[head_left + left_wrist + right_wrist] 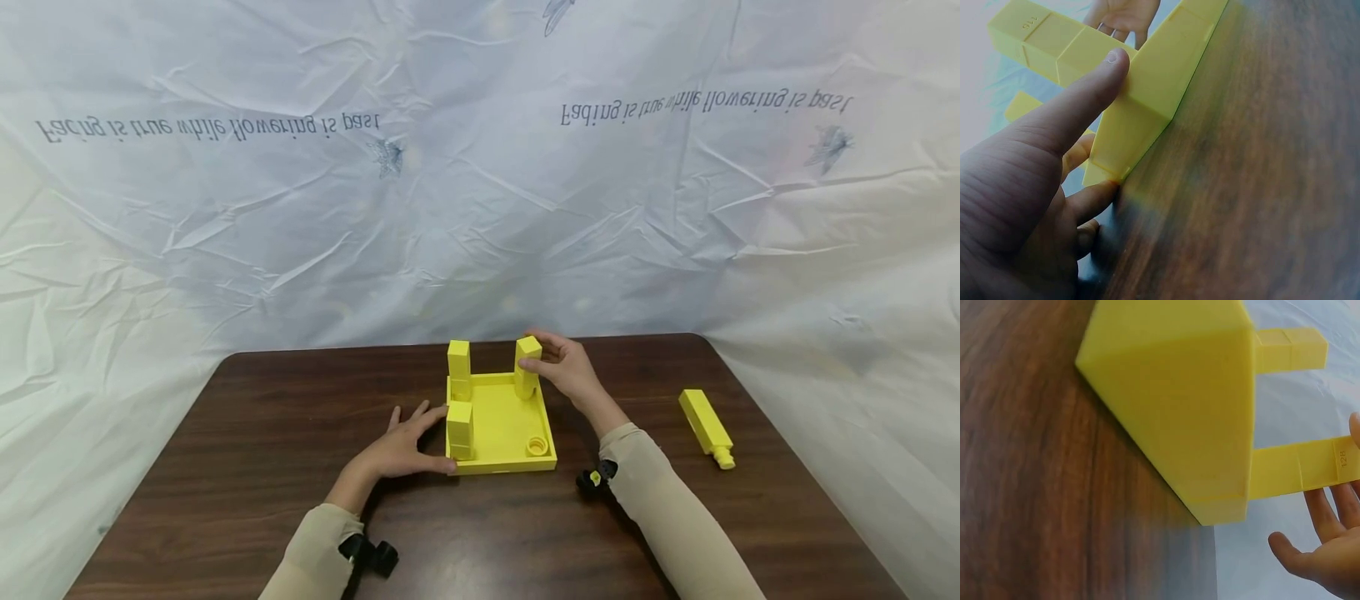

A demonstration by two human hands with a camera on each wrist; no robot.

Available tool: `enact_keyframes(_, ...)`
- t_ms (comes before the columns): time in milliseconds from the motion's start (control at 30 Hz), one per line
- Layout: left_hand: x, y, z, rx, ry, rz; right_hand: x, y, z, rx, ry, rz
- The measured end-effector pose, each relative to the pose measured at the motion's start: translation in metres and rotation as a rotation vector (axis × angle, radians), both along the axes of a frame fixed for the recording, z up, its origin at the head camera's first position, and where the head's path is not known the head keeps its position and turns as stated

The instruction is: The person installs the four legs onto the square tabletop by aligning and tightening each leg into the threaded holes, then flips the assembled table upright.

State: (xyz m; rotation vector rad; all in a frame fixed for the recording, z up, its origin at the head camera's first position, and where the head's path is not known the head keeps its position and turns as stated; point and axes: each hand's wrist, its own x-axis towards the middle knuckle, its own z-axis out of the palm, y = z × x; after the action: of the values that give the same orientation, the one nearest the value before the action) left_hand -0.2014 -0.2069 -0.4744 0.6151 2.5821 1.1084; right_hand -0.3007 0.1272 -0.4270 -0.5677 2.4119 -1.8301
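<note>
A shallow yellow tabletop, lying upside down like a tray (498, 421), rests on the table with three square yellow legs upright at its corners. My left hand (393, 450) holds its near left corner, thumb on the front wall and fingers along the left side. Beside those fingers stands the near left leg (460, 429). My right hand (570, 371) grips the far right leg (528, 348), thumb on its near face; it looks slightly tilted. The far left leg (459, 362) stands untouched. A round threaded socket (536, 447) shows at the near right corner.
A loose yellow leg (705, 421) with a threaded end lies on the dark wood table (480, 533) to the right. A wrinkled white cloth (480, 192) with printed lettering hangs behind the table's far edge. Black cameras are strapped at both wrists.
</note>
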Motion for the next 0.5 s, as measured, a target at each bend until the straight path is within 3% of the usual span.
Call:
enact_keyframes(200, -0.002, 0.001, -0.002, -0.001, 0.0, -0.005, 0.001, 0.003, 0.004, 0.039, 0.01, 0.025)
enact_keyframes(500, 0.001, -0.002, -0.001, -0.009, 0.0, 0.005, -0.019, 0.01, 0.008, -0.024, -0.098, 0.241)
